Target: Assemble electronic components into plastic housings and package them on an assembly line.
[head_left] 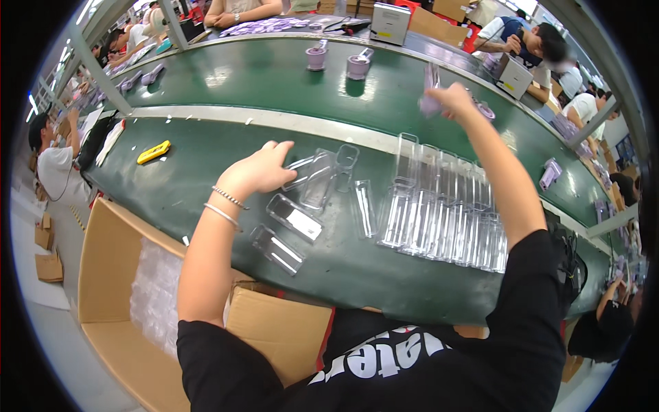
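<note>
Head view: pale purple object [430, 93] in the right hand [453, 101] is blurred, its near end covered by the fingers; exact shape unclear. A purple round-rimmed item [485, 111] is partly hidden behind the right wrist. Rows of clear rectangular plastic cases [439, 226] run behind the right arm, far end blocked. Brown cardboard box [103, 275] cut off at lower edge.

Right arm stretched forward, wrist bent, fingers gripping the purple object, which sticks out left of the fingertips, above the far green surface. Left hand [263, 167] palm down over the dark green desk [206, 189], elbow bent, fingers curled but parted. A loose clear plastic case [301, 170] lies just beside the left thumb; contact can't be told.
</note>
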Tool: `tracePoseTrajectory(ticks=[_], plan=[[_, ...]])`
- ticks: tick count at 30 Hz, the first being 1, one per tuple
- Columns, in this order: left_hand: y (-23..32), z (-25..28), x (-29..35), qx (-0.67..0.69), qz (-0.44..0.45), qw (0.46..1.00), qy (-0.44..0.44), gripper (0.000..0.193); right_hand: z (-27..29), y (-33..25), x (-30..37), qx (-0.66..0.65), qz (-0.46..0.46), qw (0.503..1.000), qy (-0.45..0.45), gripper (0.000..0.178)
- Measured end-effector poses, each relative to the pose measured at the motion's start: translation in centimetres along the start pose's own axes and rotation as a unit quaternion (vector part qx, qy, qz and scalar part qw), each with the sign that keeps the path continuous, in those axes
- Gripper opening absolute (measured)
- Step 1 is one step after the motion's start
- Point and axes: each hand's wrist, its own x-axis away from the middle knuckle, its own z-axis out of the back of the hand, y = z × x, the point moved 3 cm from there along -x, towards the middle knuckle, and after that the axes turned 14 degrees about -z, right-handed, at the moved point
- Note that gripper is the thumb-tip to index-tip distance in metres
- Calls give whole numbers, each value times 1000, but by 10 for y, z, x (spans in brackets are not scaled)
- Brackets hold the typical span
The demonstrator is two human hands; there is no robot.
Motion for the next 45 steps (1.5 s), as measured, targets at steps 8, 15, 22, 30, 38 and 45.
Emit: tracePoseTrajectory(ticks=[8, 15, 22, 30, 38, 45], plan=[[-11, -10, -15, 31, -28, 999, 12, 45, -27, 21, -78, -131, 25, 984, 121, 95], [-6, 11, -12, 61, -90, 983, 150, 31, 31, 109, -104, 194, -159, 960, 127, 81], [1, 26, -1, 151, -111, 937, 294, 33, 53, 90, -90, 79, 80, 967, 229, 76], [3, 39, 5, 444, -144, 779, 420, 51, 88, -10, 34, -268, 247, 930, 57, 66], [-3, 39, 7, 698, -235, 615, 281, 43, 94, -78, 156, -413, 416, 797, -146, 64], [23, 32, 4, 754, -334, 563, 53, 60, 89, -101, 174, -461, 457, 724, -233, 69]])
